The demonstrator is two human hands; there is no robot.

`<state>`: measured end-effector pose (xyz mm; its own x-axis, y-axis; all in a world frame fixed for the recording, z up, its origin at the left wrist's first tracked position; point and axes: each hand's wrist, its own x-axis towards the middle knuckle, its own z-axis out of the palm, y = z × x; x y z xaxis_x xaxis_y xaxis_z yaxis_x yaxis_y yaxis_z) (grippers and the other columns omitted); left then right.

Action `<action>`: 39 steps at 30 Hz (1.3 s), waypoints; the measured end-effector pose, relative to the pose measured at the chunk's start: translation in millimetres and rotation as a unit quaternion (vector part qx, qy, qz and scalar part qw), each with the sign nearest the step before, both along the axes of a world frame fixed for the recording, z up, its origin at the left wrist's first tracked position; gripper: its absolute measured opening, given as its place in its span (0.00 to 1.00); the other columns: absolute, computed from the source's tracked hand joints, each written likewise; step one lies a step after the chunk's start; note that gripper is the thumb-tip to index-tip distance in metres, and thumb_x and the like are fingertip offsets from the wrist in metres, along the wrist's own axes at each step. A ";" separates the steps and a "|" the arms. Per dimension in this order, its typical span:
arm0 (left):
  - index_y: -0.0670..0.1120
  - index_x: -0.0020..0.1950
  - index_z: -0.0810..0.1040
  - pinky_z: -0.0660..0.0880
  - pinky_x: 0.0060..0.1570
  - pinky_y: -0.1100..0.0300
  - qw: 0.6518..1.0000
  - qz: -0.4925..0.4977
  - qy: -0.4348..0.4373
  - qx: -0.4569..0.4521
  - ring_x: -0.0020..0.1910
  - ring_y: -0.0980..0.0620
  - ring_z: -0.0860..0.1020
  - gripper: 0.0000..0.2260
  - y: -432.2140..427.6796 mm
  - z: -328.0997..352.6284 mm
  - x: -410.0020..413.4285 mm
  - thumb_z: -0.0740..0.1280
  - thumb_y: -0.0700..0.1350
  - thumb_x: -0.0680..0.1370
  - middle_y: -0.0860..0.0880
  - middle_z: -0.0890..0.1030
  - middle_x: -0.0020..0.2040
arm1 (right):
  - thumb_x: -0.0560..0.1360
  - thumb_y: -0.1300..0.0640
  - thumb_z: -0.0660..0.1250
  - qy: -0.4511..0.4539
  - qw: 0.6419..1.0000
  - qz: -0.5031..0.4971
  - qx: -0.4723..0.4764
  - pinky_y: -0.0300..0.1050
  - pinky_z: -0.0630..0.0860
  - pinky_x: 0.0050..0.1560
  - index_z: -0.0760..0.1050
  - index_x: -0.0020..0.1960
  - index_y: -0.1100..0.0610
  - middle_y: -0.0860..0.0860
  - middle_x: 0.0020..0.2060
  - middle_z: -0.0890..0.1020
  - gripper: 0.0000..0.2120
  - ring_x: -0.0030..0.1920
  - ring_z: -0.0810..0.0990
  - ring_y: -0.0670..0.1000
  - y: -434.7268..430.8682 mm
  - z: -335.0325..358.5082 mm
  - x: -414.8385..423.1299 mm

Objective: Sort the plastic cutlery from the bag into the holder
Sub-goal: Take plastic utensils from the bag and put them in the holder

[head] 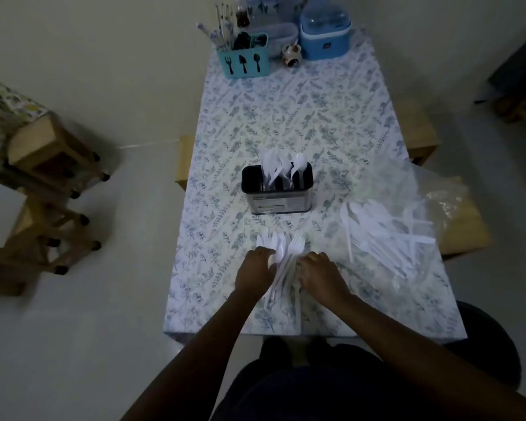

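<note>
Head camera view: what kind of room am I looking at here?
Most likely a home dining area: a floral-clothed table, a teal cutlery caddy full of utensils at its far end, and wooden stools on the floor beside it.

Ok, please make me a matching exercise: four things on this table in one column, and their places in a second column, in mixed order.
Things
1. black holder
2. teal caddy
3. clear bag
4. cutlery bundle

Places
A. far left corner of the table
B. near edge, between the left hand and the right hand
C. middle of the table
D. right side of the table

Pairs: 1-C, 2-A, 3-D, 4-B
</note>
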<state>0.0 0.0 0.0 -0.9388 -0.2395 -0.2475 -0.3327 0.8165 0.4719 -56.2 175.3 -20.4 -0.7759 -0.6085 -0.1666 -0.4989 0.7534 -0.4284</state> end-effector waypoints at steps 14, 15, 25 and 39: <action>0.49 0.68 0.71 0.70 0.61 0.55 0.997 -0.055 -0.059 0.023 0.62 0.47 0.71 0.24 -32.5 -22.4 -20.2 0.71 0.52 0.74 0.48 0.73 0.64 | 0.75 0.53 0.67 -0.009 0.995 -0.103 -0.003 0.48 0.75 0.47 0.77 0.54 0.57 0.56 0.51 0.77 0.10 0.54 0.75 0.57 -65.2 -6.3 -46.8; 0.49 0.67 0.72 0.70 0.61 0.55 0.997 -0.050 -0.054 0.027 0.61 0.48 0.71 0.24 -33.6 -24.9 -20.8 0.72 0.52 0.74 0.48 0.73 0.63 | 0.76 0.53 0.66 -0.006 0.995 -0.099 0.000 0.48 0.75 0.46 0.78 0.52 0.58 0.57 0.50 0.78 0.09 0.53 0.75 0.58 -68.2 -6.5 -50.0; 0.46 0.62 0.77 0.72 0.56 0.59 0.997 -0.025 -0.015 0.069 0.55 0.48 0.75 0.18 -38.3 -27.7 -19.9 0.72 0.46 0.73 0.46 0.77 0.57 | 0.74 0.59 0.68 -0.141 0.963 -0.208 -0.097 0.41 0.69 0.40 0.79 0.39 0.58 0.49 0.36 0.78 0.05 0.41 0.79 0.52 -76.1 -5.1 -68.7; 0.40 0.46 0.81 0.74 0.41 0.56 0.991 -0.015 -0.015 0.131 0.39 0.49 0.78 0.11 -20.8 -4.3 -51.8 0.62 0.44 0.81 0.43 0.81 0.42 | 0.76 0.59 0.67 -0.063 0.920 -0.273 -0.274 0.42 0.78 0.43 0.79 0.45 0.58 0.50 0.38 0.83 0.03 0.40 0.82 0.48 -57.0 24.9 -67.6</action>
<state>-51.8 -20.8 -4.3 -0.9357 -0.1348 -0.3261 -0.3272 0.6775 0.6588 -123.8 118.2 4.6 -0.9865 -0.1524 -0.0602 -0.0302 0.5299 -0.8476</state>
